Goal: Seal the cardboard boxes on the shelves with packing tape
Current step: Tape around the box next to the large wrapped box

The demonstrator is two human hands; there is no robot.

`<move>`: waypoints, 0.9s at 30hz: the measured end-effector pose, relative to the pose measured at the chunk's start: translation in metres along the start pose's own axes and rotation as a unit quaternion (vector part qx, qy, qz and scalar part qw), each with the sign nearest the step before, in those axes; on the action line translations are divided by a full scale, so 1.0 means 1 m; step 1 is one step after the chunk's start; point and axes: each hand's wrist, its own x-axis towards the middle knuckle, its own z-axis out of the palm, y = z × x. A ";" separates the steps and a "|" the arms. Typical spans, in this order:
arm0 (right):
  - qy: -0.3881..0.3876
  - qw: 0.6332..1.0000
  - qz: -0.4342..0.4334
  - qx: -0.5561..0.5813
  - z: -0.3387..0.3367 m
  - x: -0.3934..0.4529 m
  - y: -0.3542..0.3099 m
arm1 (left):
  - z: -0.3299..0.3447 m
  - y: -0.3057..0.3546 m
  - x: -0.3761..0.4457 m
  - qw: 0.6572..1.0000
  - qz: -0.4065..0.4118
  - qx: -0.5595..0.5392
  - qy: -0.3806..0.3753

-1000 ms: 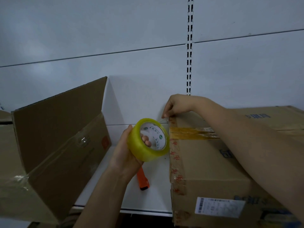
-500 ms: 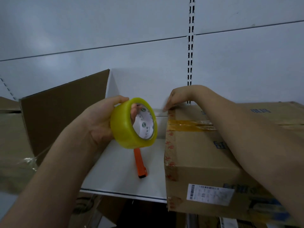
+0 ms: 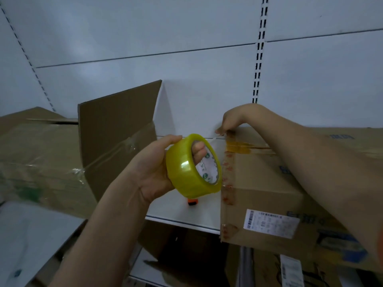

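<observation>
Head view: left hand (image 3: 153, 168) grips tape roll (image 3: 191, 165); right hand (image 3: 236, 119) pinches tape end at box (image 3: 267, 183) corner.

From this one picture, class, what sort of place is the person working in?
Probably a stockroom or shop back room. Slotted metal uprights carry a white shelf, cardboard boxes with a shipping label sit on it, and the left hand holds a tape roll.

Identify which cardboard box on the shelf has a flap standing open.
The left box: its flap stands upright. The right box, under the right hand, lies closed.
</observation>
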 end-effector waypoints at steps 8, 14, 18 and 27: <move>0.060 0.996 -0.024 0.056 0.009 -0.043 -0.015 | 0.007 0.002 -0.015 0.998 -0.031 0.005 -0.062; 0.111 0.969 -0.040 0.217 0.045 -0.069 0.000 | 0.007 -0.003 -0.015 0.997 -0.034 -0.033 -0.058; 0.149 0.963 -0.042 0.221 0.047 -0.056 0.004 | 0.008 -0.007 -0.023 0.998 -0.026 -0.029 -0.058; 0.159 0.961 -0.055 0.220 0.055 -0.048 0.008 | 0.013 -0.047 -0.066 0.996 -0.060 -0.028 -0.052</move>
